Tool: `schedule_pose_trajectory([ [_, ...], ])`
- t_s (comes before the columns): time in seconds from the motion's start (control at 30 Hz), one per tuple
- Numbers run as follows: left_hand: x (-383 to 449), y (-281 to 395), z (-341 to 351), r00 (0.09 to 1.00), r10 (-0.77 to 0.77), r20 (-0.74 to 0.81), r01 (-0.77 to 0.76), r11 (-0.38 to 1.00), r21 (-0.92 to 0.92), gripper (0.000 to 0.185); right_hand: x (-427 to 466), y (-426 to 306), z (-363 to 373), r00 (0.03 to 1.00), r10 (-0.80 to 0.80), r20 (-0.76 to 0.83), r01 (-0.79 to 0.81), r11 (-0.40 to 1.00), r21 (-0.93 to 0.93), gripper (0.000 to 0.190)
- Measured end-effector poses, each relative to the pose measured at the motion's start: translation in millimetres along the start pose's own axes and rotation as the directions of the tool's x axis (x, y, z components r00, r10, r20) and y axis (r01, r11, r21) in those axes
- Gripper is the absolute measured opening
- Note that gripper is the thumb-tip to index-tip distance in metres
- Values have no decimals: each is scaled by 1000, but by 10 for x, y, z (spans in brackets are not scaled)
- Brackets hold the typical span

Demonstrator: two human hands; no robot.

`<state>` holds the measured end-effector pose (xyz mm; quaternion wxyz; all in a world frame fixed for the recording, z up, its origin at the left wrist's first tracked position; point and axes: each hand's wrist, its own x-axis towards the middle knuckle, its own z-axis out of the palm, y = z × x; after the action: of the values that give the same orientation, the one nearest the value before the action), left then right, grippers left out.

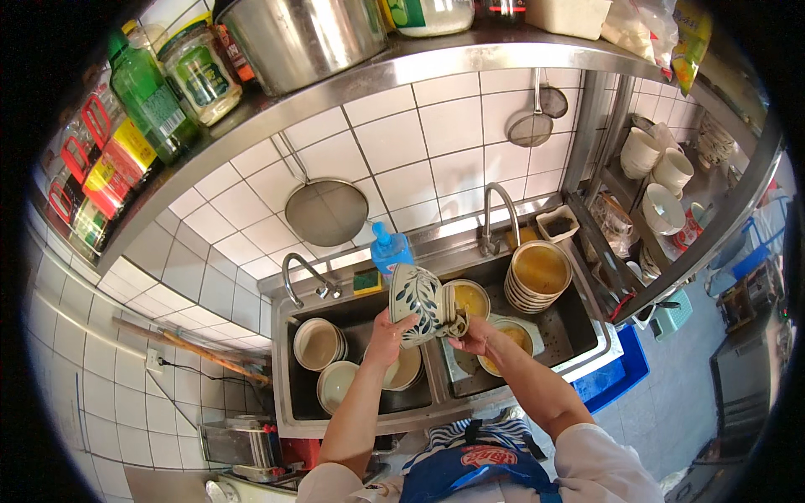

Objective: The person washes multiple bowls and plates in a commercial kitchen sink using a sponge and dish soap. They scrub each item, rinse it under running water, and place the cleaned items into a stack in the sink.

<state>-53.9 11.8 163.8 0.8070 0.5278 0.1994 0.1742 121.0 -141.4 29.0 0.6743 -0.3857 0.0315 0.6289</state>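
Observation:
Above the divider of the double sink, my left hand point(385, 339) grips a ceramic bowl point(416, 305) painted with dark blue leaves. The bowl is tipped on its side, its foot towards the right. My right hand point(478, 336) holds a brownish scrubber or wadded cloth point(457, 324) against the foot; which of the two cannot be made out. Below, in the right basin, are a bowl of yellow liquid point(471, 300), another such bowl point(519, 336) partly behind my right wrist, and a bowl stack point(539, 270) topped with brownish liquid. The left basin holds several pale bowls point(317, 344).
Two faucets point(490, 217) rise behind the basins. A blue soap bottle point(390, 248) and a sponge point(367, 282) stand on the back ledge. A steel shelf point(440, 63) with jars and a pot overhangs the sink. Strainers point(327, 214) hang on the tiles. A blue tub point(613, 371) sits at right.

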Motion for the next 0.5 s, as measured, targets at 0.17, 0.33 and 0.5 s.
schedule_pose_trajectory([
  [0.17, -335, -89, -295, 987, 43, -152, -10, 977, 212, 36, -326, 111, 660, 999, 28, -36, -30, 998, -61, 30],
  [0.33, -323, -525, -419, 964, 159, -212, -103, 961, 255, 31, -503, 470, 1212, 788, -594, -163, 372, 670, -642, 36],
  [0.5, -458, -252, -115, 966, 183, -181, -93, 905, 416, 31, 215, 599, 1039, 394, -892, 222, 506, 9, -862, 39],
])
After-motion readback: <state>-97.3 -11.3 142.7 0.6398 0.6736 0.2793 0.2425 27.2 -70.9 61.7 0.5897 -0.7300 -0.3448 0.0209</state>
